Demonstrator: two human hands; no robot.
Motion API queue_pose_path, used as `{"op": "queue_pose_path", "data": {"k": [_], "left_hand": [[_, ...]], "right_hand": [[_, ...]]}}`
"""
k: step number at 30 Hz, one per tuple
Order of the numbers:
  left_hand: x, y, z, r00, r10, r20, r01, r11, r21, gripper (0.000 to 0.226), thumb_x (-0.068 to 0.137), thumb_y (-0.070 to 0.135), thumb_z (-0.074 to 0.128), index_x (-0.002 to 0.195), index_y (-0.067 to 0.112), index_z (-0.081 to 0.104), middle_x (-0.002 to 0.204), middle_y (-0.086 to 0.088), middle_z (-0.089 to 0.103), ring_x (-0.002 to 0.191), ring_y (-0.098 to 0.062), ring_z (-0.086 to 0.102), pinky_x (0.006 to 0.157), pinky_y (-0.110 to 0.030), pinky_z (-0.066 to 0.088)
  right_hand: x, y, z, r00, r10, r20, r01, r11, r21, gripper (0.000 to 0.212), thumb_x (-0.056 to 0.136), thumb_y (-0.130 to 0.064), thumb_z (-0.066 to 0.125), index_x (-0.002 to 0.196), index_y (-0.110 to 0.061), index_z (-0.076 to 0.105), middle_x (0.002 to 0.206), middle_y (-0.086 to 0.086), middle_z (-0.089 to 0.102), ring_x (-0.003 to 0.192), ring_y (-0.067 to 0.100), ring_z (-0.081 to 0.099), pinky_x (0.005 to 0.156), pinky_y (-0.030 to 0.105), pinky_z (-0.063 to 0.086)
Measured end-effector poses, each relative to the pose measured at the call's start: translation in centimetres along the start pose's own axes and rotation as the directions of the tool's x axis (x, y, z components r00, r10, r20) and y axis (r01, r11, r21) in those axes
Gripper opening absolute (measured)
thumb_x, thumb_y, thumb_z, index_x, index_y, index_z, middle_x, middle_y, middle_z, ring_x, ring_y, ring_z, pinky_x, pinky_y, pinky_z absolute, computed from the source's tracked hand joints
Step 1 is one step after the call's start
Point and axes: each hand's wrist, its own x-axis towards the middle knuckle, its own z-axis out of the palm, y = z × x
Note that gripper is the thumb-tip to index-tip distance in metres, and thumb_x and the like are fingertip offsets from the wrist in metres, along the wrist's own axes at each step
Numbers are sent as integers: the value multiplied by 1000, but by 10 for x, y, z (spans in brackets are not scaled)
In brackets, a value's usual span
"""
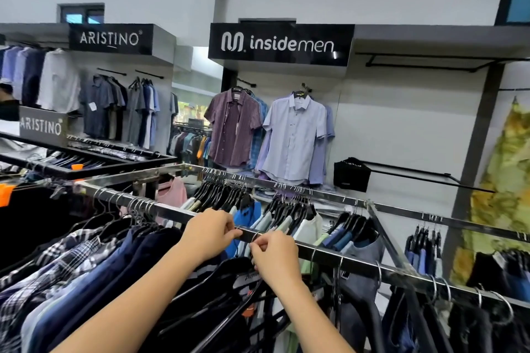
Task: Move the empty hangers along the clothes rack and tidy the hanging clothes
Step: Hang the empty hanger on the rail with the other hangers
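A chrome rail (338,257) of the clothes rack runs from the left middle down to the lower right. My left hand (210,233) rests on the rail, its fingertips pinching a thin metal hanger hook (238,229). My right hand (274,252) is just below the rail, its fingers closed on the hook of a black hanger (243,281) that hangs among dark garments. Plaid and blue shirts (71,266) hang packed on the left. Several black hangers with dark clothes (401,312) hang to the right of my hands.
A second chrome rail (286,185) behind holds black hangers and light shirts. A purple shirt (233,126) and a pale blue shirt (295,135) hang on the wall under a black brand sign (281,43). A black rack (86,163) stands at the left.
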Motion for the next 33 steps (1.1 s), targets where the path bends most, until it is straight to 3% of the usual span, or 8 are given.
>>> {"op": "queue_pose_path", "data": {"k": [3,6,14,22,28,33], "left_hand": [[-3,5,-1,998,54,-44,-54,998,-17,23,85,51,64,83,28,66,75,12,68,80,-11,62,66,-30,50],[-8,16,0,986,149,-77,-153,987,-46,19,86,49,62,83,30,65,74,13,62,75,-9,58,63,-27,43],[-24,60,12,938,342,-48,-345,933,-101,22,86,52,55,84,32,64,70,16,54,66,-2,48,64,-28,46],[-32,106,22,926,378,-14,-376,914,-153,25,85,55,54,80,32,61,67,18,55,66,-2,53,59,-25,44],[-39,138,10,942,336,-20,-334,927,-171,28,85,56,52,79,31,63,70,15,62,66,-2,58,63,-31,53],[-56,162,-3,952,301,-58,-307,941,-144,27,85,55,54,79,31,63,68,16,61,64,-3,55,60,-30,51]], "right_hand": [[-8,-2,-10,999,-45,-22,45,999,-19,20,93,-33,66,88,-21,82,82,-5,78,85,13,70,81,34,58],[-21,2,-23,998,-53,-36,51,998,-35,21,92,-36,63,87,-25,80,81,-8,78,81,10,70,78,33,58],[-64,32,-56,992,-43,-115,26,990,-142,28,89,-40,53,95,-24,75,88,-3,78,87,21,70,78,39,57],[-81,52,-97,989,65,-135,-81,989,-122,24,90,-38,56,96,-25,75,88,-2,78,84,23,71,78,39,57],[-93,65,-124,985,61,-160,-83,987,-134,22,89,-36,59,96,-26,76,84,-8,77,80,15,71,77,36,58],[-108,80,-150,989,2,-151,-23,990,-141,22,88,-35,59,97,-26,77,85,-9,78,81,14,71,78,34,57]]}}
